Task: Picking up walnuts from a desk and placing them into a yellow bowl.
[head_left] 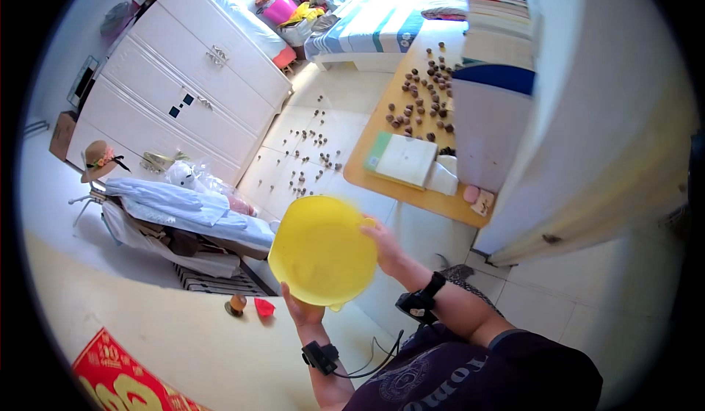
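Observation:
A round yellow plastic basin [323, 246] is held up in front of me, tilted so that its broad round face shows; I see nothing inside it. My left hand [299, 308] grips its lower edge, with the fingers partly hidden behind it. On the right side, my right hand [380, 240] is closed on the rim near a small tab. Beyond the basin, many small round brown nut-like balls [299, 174] lie scattered over the tiled floor. More brown balls [420, 102] are spread on the wooden table [360, 150] at the right.
A green-and-white book [402, 160] lies at the table's near end, beside a white panel [490, 128] and stacked books [499, 25]. White wardrobes [183, 80] line the left. A clothes-laden rack [183, 213] stands nearer. A bed [382, 14] fills the back.

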{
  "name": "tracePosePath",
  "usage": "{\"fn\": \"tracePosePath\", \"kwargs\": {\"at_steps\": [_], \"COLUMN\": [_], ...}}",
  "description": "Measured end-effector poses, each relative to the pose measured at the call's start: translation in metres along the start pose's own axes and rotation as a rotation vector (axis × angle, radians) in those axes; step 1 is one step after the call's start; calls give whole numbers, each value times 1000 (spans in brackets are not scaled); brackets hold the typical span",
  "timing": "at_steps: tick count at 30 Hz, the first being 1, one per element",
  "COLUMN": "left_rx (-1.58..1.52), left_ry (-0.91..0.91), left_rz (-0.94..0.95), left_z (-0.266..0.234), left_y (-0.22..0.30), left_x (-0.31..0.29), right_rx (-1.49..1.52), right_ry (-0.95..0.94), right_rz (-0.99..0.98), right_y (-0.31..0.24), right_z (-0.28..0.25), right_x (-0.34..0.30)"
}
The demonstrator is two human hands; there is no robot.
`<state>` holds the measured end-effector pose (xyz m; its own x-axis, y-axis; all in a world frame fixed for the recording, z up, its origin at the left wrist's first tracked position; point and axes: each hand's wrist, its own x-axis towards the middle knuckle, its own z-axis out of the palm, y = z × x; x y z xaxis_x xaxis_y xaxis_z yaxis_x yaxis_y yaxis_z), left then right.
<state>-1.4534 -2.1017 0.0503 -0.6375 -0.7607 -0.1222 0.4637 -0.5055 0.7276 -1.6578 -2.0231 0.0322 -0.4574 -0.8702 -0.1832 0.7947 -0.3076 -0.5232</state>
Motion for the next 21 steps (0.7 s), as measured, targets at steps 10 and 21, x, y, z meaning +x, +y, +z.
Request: {"fn": "tracePosePath", "kwargs": {"at_steps": [10, 21], "left_rx": [0, -118], "left_ry": [33, 9], "left_rz": [142, -33], "left_z": [-64, -101], "left_y": [114, 190], "left_x": [216, 472], "right_rx": [-1, -34], "right_ry": [-171, 31], "right_rz": [64, -23], "right_y": [50, 32], "right_z": [83, 131], "right_x": [271, 483]}}
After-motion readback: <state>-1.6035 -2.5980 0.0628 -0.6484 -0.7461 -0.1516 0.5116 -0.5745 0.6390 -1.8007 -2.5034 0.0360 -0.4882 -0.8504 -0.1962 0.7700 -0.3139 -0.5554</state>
